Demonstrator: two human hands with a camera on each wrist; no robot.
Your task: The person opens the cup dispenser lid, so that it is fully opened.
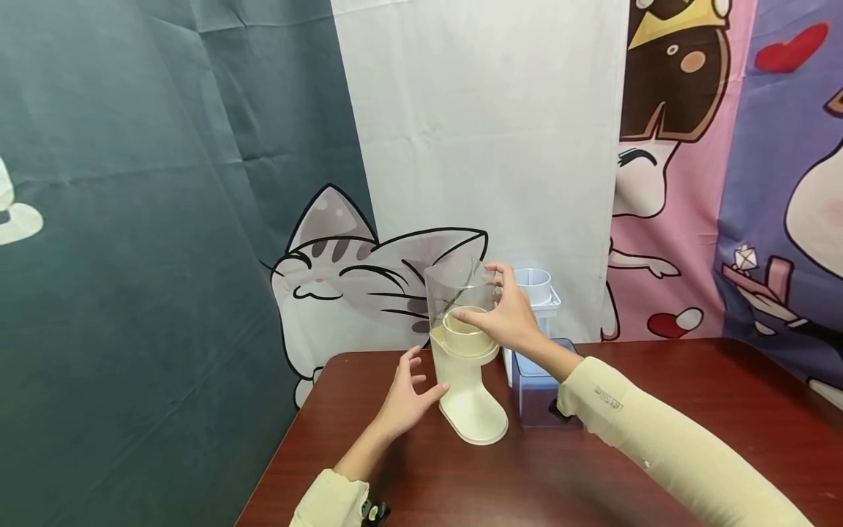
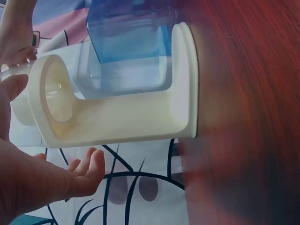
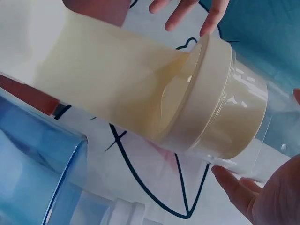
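Observation:
A cream plastic stand [image 1: 470, 410] stands upright on the table, with a foot-like base and a ring at its top. Seated at that ring is a clear plastic cylinder [image 1: 440, 293], and a cream collar [image 3: 246, 117] shows through its wall. My right hand [image 1: 514, 318] holds the cylinder from the right, thumb in front and fingers around the far side. To the left of the stand is my left hand [image 1: 408, 399], its fingers spread and loosely bent. In the left wrist view, the left hand's fingers [image 2: 96, 166] are beside the stand's upper part, gripping nothing.
Just behind and right of the cream stand is a translucent blue box [image 1: 543, 395]. A pale blue-white stand with a round cup [image 1: 533, 285] rises behind the box. The reddish-brown table [image 1: 658, 454] reaches back to a printed cartoon curtain [image 1: 487, 146].

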